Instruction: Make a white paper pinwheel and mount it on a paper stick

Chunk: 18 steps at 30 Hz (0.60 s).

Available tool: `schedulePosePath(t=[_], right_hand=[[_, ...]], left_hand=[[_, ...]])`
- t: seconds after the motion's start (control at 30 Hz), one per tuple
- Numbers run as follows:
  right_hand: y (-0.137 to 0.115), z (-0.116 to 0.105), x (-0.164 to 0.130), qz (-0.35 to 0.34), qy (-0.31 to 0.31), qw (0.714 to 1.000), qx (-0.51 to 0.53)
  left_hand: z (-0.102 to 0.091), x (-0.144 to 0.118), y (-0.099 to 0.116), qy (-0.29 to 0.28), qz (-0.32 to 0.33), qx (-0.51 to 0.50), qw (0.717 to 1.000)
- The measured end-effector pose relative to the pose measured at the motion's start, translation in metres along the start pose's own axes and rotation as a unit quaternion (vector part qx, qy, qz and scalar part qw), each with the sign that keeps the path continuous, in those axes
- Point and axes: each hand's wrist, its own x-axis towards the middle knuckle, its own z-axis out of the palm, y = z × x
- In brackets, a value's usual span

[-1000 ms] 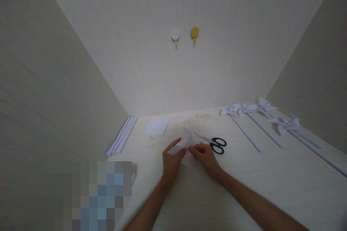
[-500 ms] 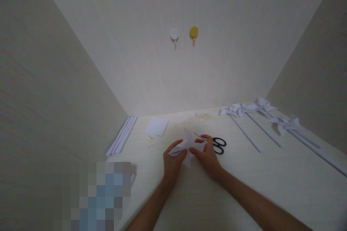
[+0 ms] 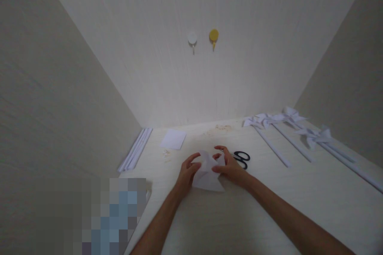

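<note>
Between my hands is a white piece of paper [image 3: 206,181] with cut flaps, held just above the table. My left hand [image 3: 187,173] pinches its left side between thumb and fingers. On the other side, my right hand [image 3: 231,169] grips a raised flap, thumb in front and fingers curled behind. Black-handled scissors [image 3: 243,158] lie right behind my right hand, which hides their blades. A flat white paper square [image 3: 173,139] rests on the table farther back to the left.
Rolled white paper sticks [image 3: 136,150] lie at the left edge. Several paper pinwheels on sticks [image 3: 273,143] line the right side. Small pale scraps [image 3: 223,128] are scattered at the back of the table [image 3: 269,211]. A yellow hook [image 3: 214,36] and a white hook [image 3: 192,39] hang on the wall.
The paper's gathered flaps have opened out, and its lower part now spreads toward me. My hands have moved slightly apart. The scissors and pinwheels stay where they were.
</note>
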Motion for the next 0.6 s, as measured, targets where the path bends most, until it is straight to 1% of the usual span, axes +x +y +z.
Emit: schedulePosePath(t=[0.1, 0.17, 0.3, 0.47, 0.6], right_hand=[[-0.004, -0.001, -0.004, 0.008, -0.047, 0.998, -0.029], [-0.006, 0.000, -0.006, 0.007, -0.056, 0.997, -0.054], [-0.009, 0.000, -0.008, 0.009, -0.050, 0.993, -0.103], [-0.012, 0.001, -0.009, -0.002, -0.060, 0.990, -0.129], [-0.015, 0.001, -0.010, -0.004, -0.083, 0.987, -0.135]], left_hand=[[0.000, -0.001, 0.000, -0.038, -0.018, 0.030, 0.999], [-0.001, -0.001, -0.001, -0.056, -0.015, 0.064, 0.996], [-0.002, 0.000, -0.005, -0.060, 0.002, 0.100, 0.993], [-0.002, 0.000, -0.004, -0.053, -0.010, 0.113, 0.992], [-0.002, 0.001, -0.005, -0.058, -0.015, 0.120, 0.991]])
